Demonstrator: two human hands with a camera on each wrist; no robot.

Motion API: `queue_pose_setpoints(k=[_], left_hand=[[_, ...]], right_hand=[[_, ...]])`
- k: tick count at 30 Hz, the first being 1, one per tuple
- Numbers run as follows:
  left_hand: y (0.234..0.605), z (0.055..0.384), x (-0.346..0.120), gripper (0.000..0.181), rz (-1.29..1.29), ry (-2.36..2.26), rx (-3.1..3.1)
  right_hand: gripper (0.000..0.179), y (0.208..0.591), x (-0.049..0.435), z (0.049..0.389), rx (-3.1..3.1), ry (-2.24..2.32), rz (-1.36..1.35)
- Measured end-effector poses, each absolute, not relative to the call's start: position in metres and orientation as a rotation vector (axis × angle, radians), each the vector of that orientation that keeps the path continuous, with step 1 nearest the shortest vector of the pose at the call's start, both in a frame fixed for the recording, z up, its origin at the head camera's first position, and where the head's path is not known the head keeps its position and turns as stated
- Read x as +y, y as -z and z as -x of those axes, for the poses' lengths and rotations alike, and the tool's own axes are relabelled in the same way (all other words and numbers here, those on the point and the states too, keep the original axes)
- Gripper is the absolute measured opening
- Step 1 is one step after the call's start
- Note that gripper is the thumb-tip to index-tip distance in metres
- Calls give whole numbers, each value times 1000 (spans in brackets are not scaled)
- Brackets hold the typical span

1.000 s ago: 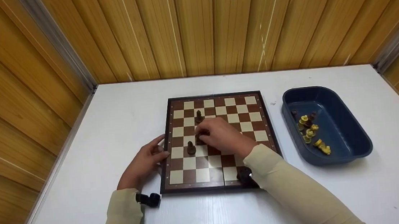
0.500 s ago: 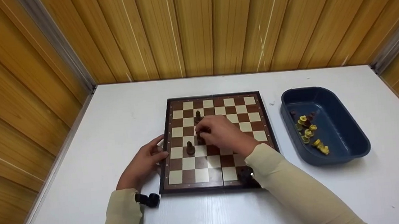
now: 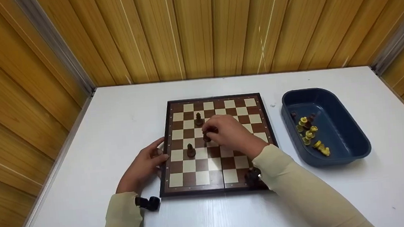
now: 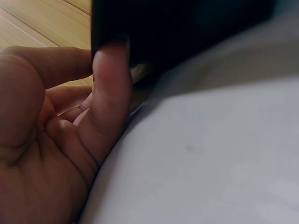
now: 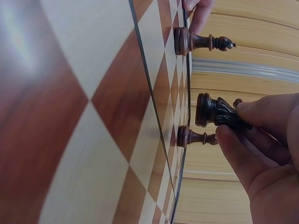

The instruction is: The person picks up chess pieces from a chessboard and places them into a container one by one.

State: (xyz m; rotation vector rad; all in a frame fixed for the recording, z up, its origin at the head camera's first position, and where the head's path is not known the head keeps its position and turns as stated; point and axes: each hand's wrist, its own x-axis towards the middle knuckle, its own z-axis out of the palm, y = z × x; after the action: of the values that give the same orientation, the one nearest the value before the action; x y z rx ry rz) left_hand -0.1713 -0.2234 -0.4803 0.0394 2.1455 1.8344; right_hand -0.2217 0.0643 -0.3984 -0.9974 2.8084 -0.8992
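Observation:
My right hand point(image 3: 227, 131) pinches a dark chess knight point(image 5: 222, 112) between thumb and fingers. In the right wrist view the knight's base is apart from the chessboard point(image 5: 70, 154). Two dark bishops stand upright on the board: a farther bishop point(image 3: 198, 119) and a nearer bishop point(image 3: 190, 150), left of the right hand. At the board's left edge, my left hand point(image 3: 144, 166) touches the frame with its fingertips. The left wrist view shows one finger point(image 4: 110, 88) against the board's dark side, its other fingers partly hidden behind it.
A dark blue tub point(image 3: 357, 129) stands right of the board, with several yellow and dark chess pieces lying in it. Wood-patterned panels point(image 3: 194, 30) rise behind the white table point(image 3: 125, 113) and at both sides.
My right hand has shifted a little right and up over the board, lifting the knight. The left hand stays at the board's edge. The head view has shifted slightly.

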Motion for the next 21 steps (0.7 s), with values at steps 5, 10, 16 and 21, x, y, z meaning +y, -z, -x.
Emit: queue_pose_setpoints(k=[5,10,16,21], left_hand=[[479,171,-223,66,-68,-1840,2142],[477,170,-224,66,-77,-1858,2127],[478,169,-225,66,-80,-1801,2189],[479,170,-225,67,-88,-1799,2191]], right_hand=[[17,396,71,223,2821,922,962],[15,393,77,225,2837,921,914],[14,390,85,227,2871,896,893],[14,390,94,228,2888,905,895]])
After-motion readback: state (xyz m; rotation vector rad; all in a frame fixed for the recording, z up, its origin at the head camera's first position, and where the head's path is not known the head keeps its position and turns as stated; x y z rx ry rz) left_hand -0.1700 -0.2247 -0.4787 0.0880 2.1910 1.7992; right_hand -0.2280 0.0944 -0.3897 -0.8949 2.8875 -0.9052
